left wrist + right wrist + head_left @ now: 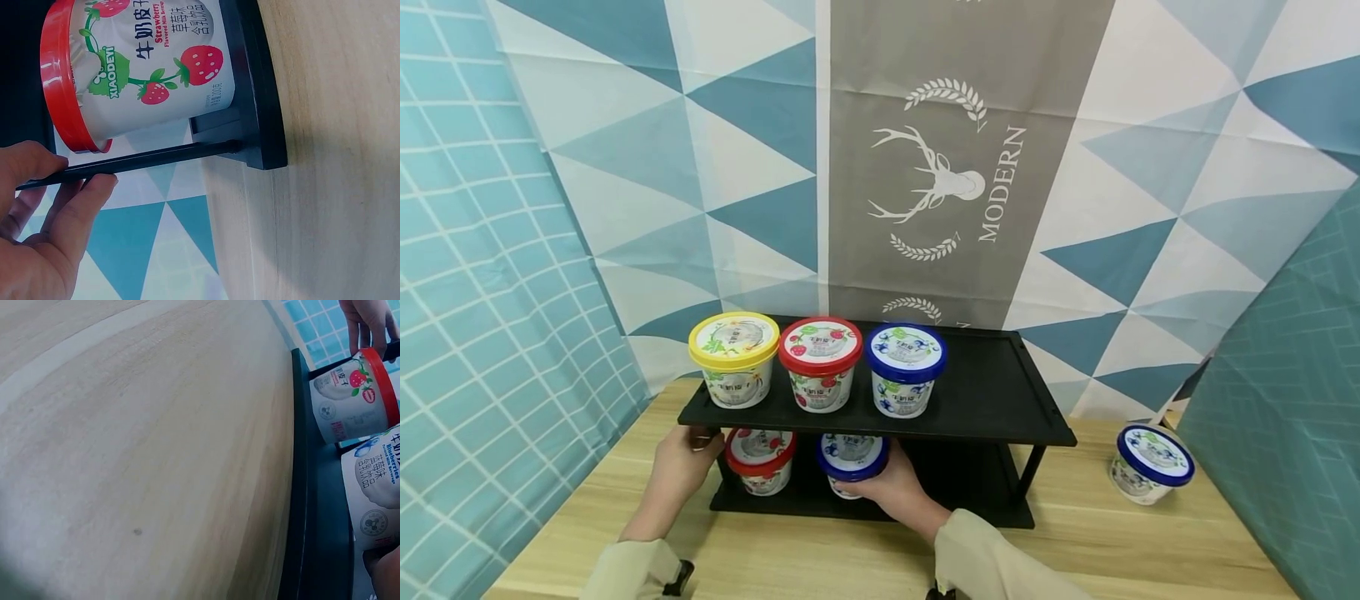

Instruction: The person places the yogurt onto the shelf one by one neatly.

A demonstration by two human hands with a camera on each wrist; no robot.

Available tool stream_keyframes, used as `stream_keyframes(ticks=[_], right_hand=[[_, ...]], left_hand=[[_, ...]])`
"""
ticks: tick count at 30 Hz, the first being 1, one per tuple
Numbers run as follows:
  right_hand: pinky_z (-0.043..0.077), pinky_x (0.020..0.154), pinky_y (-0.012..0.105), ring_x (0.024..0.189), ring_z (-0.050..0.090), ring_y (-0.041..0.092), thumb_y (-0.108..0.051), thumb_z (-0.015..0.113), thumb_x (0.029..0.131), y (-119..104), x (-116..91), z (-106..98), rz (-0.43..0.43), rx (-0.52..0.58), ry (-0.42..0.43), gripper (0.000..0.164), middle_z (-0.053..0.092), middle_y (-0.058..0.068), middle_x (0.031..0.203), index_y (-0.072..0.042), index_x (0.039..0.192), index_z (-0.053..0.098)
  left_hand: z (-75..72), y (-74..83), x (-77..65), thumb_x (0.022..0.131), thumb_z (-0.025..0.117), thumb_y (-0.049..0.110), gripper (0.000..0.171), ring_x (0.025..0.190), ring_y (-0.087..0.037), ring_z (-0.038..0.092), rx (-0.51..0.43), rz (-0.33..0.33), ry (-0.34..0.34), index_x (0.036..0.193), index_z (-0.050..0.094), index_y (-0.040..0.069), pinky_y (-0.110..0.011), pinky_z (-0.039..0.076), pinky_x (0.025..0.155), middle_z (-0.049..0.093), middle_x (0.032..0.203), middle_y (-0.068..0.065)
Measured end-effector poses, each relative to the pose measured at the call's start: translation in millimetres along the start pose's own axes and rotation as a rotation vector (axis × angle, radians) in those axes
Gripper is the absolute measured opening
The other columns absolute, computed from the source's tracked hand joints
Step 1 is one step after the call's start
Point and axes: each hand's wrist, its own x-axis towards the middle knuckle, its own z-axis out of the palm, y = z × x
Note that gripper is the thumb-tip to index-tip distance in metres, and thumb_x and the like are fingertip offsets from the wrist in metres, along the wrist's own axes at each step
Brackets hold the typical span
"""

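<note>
A black two-tier shelf (988, 371) stands on the wooden table. My left hand (679, 468) pinches its left post (156, 157) between thumb and fingers. Beside that post, on the lower tier, is a red-lidded strawberry milk tub (156, 69). To its right my right hand (901, 490) grips a blue-lidded blueberry milk tub (852, 457) at its right side. That tub is upright on or just over the lower tier; contact beneath it cannot be seen. In the right wrist view only part of the right hand (389, 575) shows.
The upper tier bears a yellow-lidded tub (735, 358), a red-lidded tub (820, 364) and a blue-lidded tub (906, 369) in a row. Another blue-lidded tub (1152, 463) stands on the table (1090, 517) at the right. A patterned curtain (760, 167) hangs behind the shelf.
</note>
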Motion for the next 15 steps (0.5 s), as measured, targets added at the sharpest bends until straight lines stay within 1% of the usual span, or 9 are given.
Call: stream_keyframes(ticks=[3,10,15], right_hand=[[0.038,0.098,0.044,0.118,0.044,0.026,-0.040,0.080,0.056,0.9,2.1,3.9,-0.005,0.001,-0.005,0.099,0.044,0.005,0.129,-0.018,0.134,0.025],[0.037,0.098,0.046,0.119,0.042,0.027,-0.031,0.081,0.058,5.8,6.4,10.4,-0.008,0.027,-0.017,0.099,0.042,0.007,0.131,-0.019,0.136,0.022],[0.038,0.098,0.044,0.119,0.043,0.027,-0.033,0.081,0.057,7.7,7.4,16.1,0.002,0.023,-0.012,0.100,0.042,0.006,0.130,-0.019,0.136,0.022]], left_hand=[[-0.3,0.5,0.2,0.084,0.050,0.013,0.029,0.095,-0.039,0.056,0.002,-0.004,-0.002,0.111,0.048,0.000,-0.043,0.050,0.075,0.058,0.101,-0.025],[-0.5,2.0,-0.1,0.083,0.051,0.013,0.028,0.095,-0.038,0.057,-0.005,-0.006,0.003,0.109,0.049,0.001,-0.043,0.051,0.074,0.058,0.100,-0.024],[-0.6,2.3,-0.7,0.083,0.052,0.014,0.028,0.094,-0.037,0.058,-0.005,-0.002,0.013,0.108,0.049,0.001,-0.043,0.051,0.074,0.059,0.099,-0.023]])
